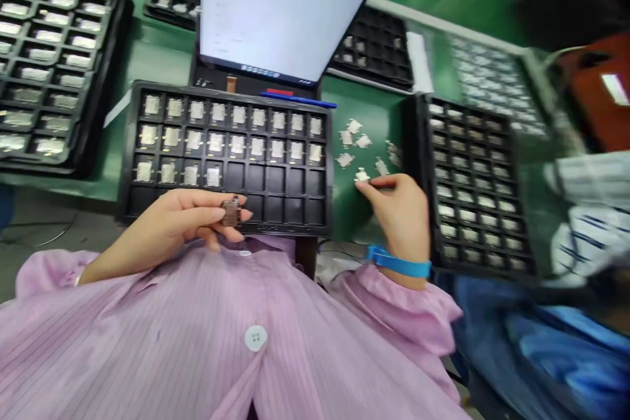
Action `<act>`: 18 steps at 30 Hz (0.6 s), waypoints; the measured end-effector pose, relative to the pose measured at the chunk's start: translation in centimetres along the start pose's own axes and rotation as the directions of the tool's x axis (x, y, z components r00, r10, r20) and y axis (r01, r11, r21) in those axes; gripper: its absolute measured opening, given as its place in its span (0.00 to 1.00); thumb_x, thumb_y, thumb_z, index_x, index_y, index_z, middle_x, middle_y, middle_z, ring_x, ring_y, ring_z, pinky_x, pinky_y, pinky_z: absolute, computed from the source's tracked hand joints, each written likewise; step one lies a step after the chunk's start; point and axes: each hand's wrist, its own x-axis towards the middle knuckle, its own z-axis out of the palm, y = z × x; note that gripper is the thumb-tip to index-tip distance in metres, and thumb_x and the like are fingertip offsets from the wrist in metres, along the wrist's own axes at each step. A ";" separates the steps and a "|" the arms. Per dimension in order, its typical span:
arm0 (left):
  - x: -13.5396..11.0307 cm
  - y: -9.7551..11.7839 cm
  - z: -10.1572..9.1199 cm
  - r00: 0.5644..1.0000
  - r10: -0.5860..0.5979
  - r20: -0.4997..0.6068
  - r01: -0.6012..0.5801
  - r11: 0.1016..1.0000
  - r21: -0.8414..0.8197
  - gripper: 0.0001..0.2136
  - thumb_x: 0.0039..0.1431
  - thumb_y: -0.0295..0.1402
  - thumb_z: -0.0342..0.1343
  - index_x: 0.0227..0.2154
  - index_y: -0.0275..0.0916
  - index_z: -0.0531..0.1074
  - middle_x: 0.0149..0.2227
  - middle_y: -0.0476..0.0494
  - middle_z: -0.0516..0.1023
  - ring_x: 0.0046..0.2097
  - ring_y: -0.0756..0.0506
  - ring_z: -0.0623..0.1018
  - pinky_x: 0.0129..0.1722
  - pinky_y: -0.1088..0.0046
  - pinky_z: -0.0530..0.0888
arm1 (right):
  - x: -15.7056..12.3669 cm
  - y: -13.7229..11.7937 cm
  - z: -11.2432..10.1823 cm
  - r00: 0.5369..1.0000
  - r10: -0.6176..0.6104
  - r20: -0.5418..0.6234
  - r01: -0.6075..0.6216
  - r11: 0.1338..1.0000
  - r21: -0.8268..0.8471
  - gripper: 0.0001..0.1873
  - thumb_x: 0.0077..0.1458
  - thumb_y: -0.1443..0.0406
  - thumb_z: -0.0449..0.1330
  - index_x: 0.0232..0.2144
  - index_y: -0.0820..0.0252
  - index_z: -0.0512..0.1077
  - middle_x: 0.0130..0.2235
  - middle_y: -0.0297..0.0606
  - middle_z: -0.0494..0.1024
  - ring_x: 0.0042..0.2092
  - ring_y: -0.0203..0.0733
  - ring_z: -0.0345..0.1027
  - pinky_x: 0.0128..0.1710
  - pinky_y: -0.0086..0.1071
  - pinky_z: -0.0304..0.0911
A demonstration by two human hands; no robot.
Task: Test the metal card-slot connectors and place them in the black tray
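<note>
My left hand (197, 215) pinches a small dark metal part with short tabs (230, 212) above the near edge of a black compartment tray (285, 228). The two far rows of that tray hold silvery parts, and the third row is filled only at its left. Over the green table, my right hand (401, 203), with a blue wristband, has its thumb and finger closed at the edge of a small white tabbed piece (362, 174). Several similar white pieces (346, 138) lie loose just beyond it.
A laptop (280, 13) stands behind the tray, a blue pen (300, 100) before it. Filled black trays stand at left (98, 131) and right (418, 144). More parts lie at the far right (492, 79). A person's striped sleeve (590, 223) shows at right.
</note>
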 end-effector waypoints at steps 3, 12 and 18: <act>0.0 0.2 -0.3 0.998 0.015 0.066 -0.008 0.995 -0.100 0.12 0.59 0.28 0.57 0.45 0.37 0.78 0.50 0.35 0.78 0.40 0.45 0.82 0.29 0.81 0.76 | 0.0 -0.3 -0.2 0.992 0.125 0.007 -0.126 0.987 0.102 0.12 0.40 0.67 0.71 0.22 0.56 0.69 0.23 0.37 0.73 0.25 0.44 0.67 0.30 0.42 0.60; -0.5 0.2 -0.5 0.995 0.009 0.096 0.005 0.990 -0.141 0.13 0.58 0.27 0.57 0.45 0.36 0.78 0.51 0.35 0.78 0.42 0.43 0.82 0.31 0.79 0.78 | -2.8 -2.4 -0.7 0.984 0.141 -0.112 -0.062 0.847 0.529 0.08 0.42 0.72 0.67 0.26 0.55 0.78 0.24 0.39 0.75 0.22 0.42 0.69 0.27 0.43 0.66; -0.1 0.2 -0.3 0.998 -0.023 0.063 0.031 0.991 -0.130 0.12 0.59 0.29 0.57 0.45 0.36 0.78 0.50 0.35 0.78 0.42 0.42 0.82 0.31 0.78 0.79 | -8.1 -7.7 -1.4 0.956 -0.046 0.288 -0.186 0.664 0.724 0.04 0.47 0.66 0.68 0.28 0.57 0.76 0.30 0.38 0.79 0.26 0.39 0.74 0.25 0.33 0.73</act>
